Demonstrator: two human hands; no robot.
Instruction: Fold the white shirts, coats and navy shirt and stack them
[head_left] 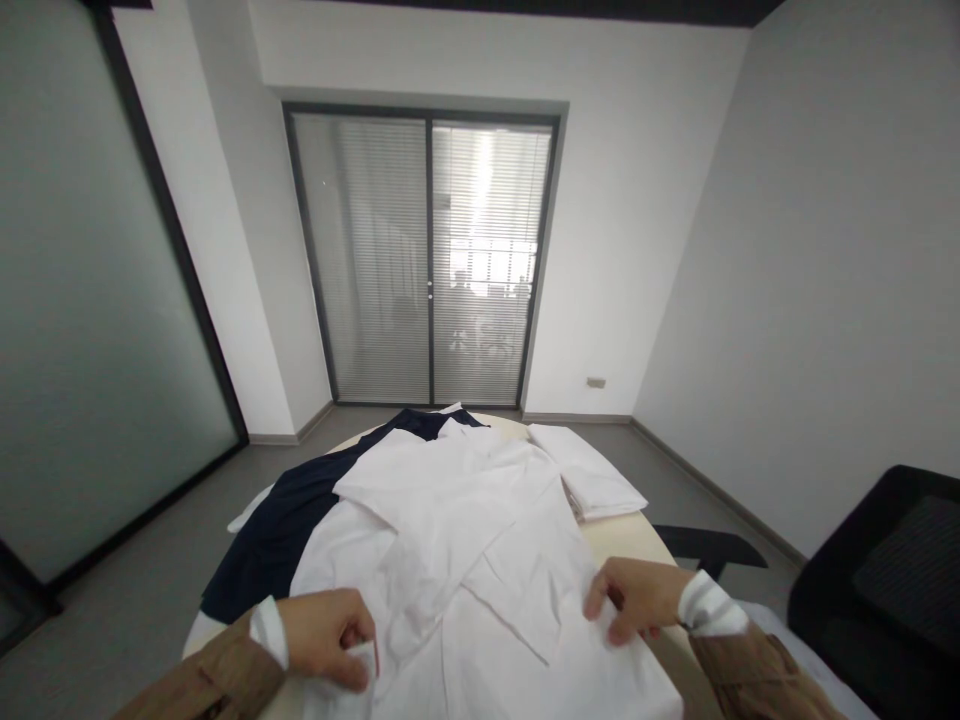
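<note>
A white shirt lies spread across a round pale table. At the shirt's lower left, my left hand is closed, pinching the white cloth. My right hand grips the shirt's right side, thumb and fingers pinched on the cloth. Both wrists show white cuffs under brown sleeves. Under the shirt, to the left, lies a dark navy garment.
A folded stack of white cloth rests at the table's far right. A black chair stands at the right, with a dark chair part beside the table. Behind are a sliding glass door with blinds and grey floor.
</note>
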